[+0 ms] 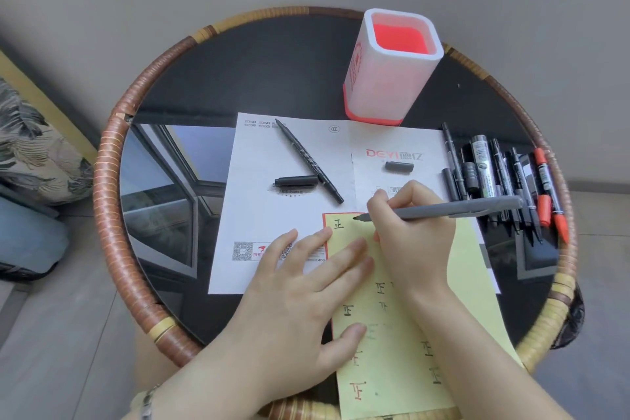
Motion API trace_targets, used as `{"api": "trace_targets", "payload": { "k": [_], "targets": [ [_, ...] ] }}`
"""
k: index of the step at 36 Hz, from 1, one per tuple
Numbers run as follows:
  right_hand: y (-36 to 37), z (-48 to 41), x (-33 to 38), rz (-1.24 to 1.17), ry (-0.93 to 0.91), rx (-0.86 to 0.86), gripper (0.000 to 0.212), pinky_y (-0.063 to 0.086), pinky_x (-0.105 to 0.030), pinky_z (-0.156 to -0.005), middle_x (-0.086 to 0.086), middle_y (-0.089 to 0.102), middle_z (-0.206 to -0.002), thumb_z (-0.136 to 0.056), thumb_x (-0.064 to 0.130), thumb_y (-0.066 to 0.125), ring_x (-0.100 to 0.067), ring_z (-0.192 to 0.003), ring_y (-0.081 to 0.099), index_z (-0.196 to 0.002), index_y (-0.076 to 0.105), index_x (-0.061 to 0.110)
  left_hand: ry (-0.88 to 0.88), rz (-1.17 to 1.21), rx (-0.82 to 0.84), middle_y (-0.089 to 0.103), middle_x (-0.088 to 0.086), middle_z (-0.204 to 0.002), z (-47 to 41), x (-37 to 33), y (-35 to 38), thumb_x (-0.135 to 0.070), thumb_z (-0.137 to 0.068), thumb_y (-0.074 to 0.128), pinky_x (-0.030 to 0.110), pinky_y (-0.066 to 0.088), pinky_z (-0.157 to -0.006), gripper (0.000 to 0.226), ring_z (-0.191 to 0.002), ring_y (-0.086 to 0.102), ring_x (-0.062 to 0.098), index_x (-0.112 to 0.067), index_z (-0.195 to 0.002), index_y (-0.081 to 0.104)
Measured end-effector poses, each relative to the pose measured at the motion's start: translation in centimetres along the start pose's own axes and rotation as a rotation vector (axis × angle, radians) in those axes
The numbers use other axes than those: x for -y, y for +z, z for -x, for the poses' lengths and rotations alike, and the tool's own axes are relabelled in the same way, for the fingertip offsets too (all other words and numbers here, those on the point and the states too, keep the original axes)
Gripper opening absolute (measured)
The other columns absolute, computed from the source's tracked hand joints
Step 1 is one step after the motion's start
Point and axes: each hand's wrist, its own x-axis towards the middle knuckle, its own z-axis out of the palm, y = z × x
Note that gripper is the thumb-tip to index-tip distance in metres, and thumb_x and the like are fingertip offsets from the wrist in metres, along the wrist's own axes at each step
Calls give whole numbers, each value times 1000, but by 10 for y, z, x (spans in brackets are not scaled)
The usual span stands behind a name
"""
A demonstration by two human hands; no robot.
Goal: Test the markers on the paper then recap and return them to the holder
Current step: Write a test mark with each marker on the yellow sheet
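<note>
Testing midway | right grip [409, 225] holds grey marker [453, 210], tip at yellow paper [477, 269] | left grip [306, 283] flat, pressing paper | holder [375, 89] empty; black marker [308, 160] uncapped; none returned.

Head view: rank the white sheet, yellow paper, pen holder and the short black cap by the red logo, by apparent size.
1. white sheet
2. yellow paper, nearer the camera and cut off below, so its place against the sheet is unsure
3. pen holder
4. short black cap

Head view, steeply down, close over table [112, 181].
</note>
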Motion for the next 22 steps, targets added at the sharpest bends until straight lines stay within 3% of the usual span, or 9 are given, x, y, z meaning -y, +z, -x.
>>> {"api": "trace_targets", "payload": {
  "k": [2,6,10,14,19,22],
  "targets": [
    [1,-1,-2,11,-4,4,32,35,-22,-49,4,38,-42,-69,20,58,-22,-47,46,-47,36,17,-8,4,21,49,-15,-137,-1,0,-1,-55,-77,44,43,24,-104,58,-125,39,20,-29,-127,56],
    [2,0,-4,27,-61,3,41,31,-15,-48,5,39,-43,-73,13,61,-8,-45,37,-45,32,20,-30,18,57,48,-17,-138,-3,0,-3,-57,-76,44,42,23,-104,58,-125,39,19,-31,-127,55],
    [2,-1,-5,49,-80,-1,42,31,-14,-47,2,38,-44,-75,5,62,-9,-45,36,-47,33,15,-39,23,62,47,-17,-138,-3,-1,-4,-57,-75,44,42,22,-105,59,-125,38,19,-31,-128,55],
    [3,-1,-5,43,-85,0,38,30,-13,-47,3,38,-43,-71,11,60,-9,-44,37,-46,33,17,-34,24,55,48,-16,-137,-3,-1,-5,-56,-75,44,42,22,-105,59,-125,39,19,-30,-127,56],
    [3,-3,-5,25,-58,5,34,34,-23,-50,-2,39,-42,-68,17,59,-19,-46,43,-45,33,19,-35,22,51,48,-15,-138,-3,-1,-5,-56,-75,44,42,22,-104,59,-125,39,19,-30,-127,55],
    [3,-3,-6,36,-74,17,34,35,-22,-50,4,40,-39,-68,16,59,-20,-46,45,-45,35,19,-37,22,50,48,-15,-138,-3,-2,-5,-56,-75,44,42,22,-104,59,-125,39,19,-30,-127,55]
  ]
}}
